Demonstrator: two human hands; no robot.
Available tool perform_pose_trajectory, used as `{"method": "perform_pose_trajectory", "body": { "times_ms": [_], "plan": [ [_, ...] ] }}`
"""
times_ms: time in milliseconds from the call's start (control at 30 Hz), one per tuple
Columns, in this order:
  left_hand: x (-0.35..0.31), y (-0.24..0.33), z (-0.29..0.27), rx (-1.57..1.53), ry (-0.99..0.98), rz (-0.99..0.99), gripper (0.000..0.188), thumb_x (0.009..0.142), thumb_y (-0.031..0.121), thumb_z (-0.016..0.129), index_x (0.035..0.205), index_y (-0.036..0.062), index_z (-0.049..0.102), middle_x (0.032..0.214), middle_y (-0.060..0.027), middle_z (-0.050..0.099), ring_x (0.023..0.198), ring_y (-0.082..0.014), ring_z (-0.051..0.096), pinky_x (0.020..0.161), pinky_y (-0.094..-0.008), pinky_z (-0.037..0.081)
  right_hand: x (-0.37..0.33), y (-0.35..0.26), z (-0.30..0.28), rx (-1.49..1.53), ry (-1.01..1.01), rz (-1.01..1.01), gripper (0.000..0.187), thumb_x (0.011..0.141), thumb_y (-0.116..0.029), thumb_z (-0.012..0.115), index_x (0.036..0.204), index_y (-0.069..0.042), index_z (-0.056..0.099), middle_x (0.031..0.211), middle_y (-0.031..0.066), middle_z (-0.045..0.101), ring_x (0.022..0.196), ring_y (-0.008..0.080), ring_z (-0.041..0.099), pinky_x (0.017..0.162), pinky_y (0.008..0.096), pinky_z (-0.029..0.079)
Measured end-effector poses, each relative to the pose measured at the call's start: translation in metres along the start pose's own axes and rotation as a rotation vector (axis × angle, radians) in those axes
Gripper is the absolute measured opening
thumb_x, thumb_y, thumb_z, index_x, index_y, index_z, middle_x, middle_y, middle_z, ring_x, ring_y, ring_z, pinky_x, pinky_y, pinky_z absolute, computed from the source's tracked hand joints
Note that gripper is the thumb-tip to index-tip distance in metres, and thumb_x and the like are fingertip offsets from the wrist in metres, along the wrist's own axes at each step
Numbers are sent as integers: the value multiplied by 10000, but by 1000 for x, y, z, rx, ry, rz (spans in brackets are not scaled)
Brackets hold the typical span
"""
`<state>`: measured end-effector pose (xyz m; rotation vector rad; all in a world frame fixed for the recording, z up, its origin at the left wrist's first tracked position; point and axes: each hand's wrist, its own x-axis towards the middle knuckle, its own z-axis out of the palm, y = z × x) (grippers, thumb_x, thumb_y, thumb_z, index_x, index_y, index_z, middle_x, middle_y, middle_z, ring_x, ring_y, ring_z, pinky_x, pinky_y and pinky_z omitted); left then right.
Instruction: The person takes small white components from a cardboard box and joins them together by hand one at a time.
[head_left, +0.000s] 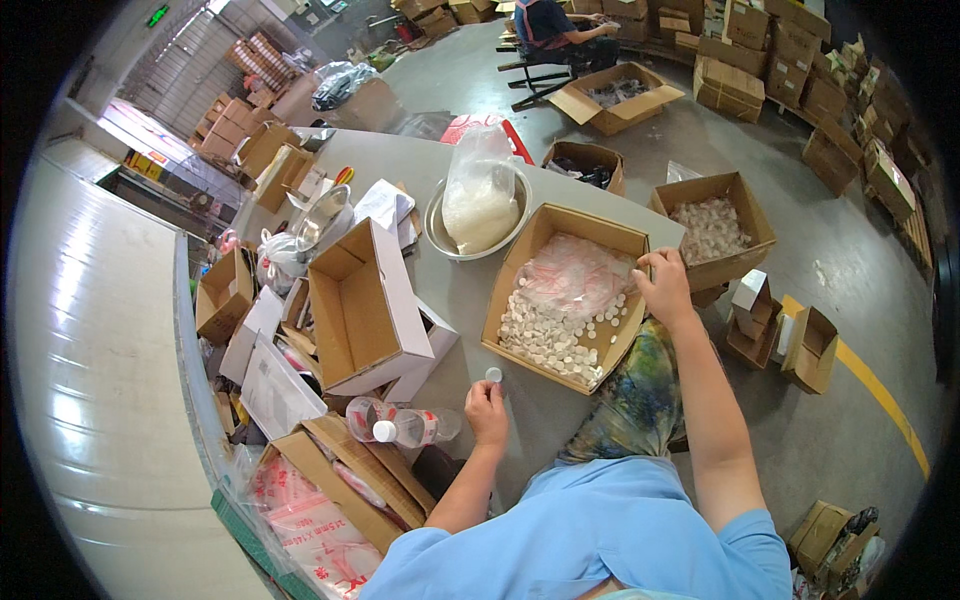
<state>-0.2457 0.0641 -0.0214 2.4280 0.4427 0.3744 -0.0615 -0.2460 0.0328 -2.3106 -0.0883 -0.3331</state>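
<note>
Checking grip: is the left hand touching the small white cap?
Touching: the head view shows the left hand's fingertips pinching the small white cap above the grey table.

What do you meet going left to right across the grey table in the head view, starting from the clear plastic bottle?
Clear plastic bottle → left hand pinching a small white cap → open carton of white caps → right hand on that carton's right edge.

Bright even daylight; soft shadows; strong fisheye bending; black rim.
</note>
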Motion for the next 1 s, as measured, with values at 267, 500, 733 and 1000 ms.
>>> {"method": "perform_pose_trajectory", "body": {
  "times_ms": [267,500,733,1000],
  "plan": [
    [16,42,0,-244,156,261,235,916,190,542,774,7,502,732,-156,587,642,-313,561,592,-394,446,-3,-6,-2,-43,7,-42,169,761,-124,671,888,-23,628,1019,143,525,979,334,526,863,405,437],
    [52,131,21,-736,-197,170,226,923,196,564,831,-6,609,653,-25,584,551,-77,499,516,-233,403,-7,-36,-4,175,126,-87,142,807,-128,637,886,-11,632,912,116,578,839,271,576,754,366,472],
    [67,176,69,-1049,-634,72,237,911,226,600,917,-9,631,766,38,576,683,-44,490,617,-202,408,-11,-48,51,768,173,25,309,904,-308,581,965,-8,623,858,66,572,760,145,538,682,268,442],
    [92,136,80,-1186,-863,-76,167,863,189,668,845,29,621,756,9,603,668,-52,513,625,-185,400,-7,-41,65,1123,-457,123,557,886,-548,510,1110,-43,582,974,66,551,874,133,486,774,271,423]
  ]
}}
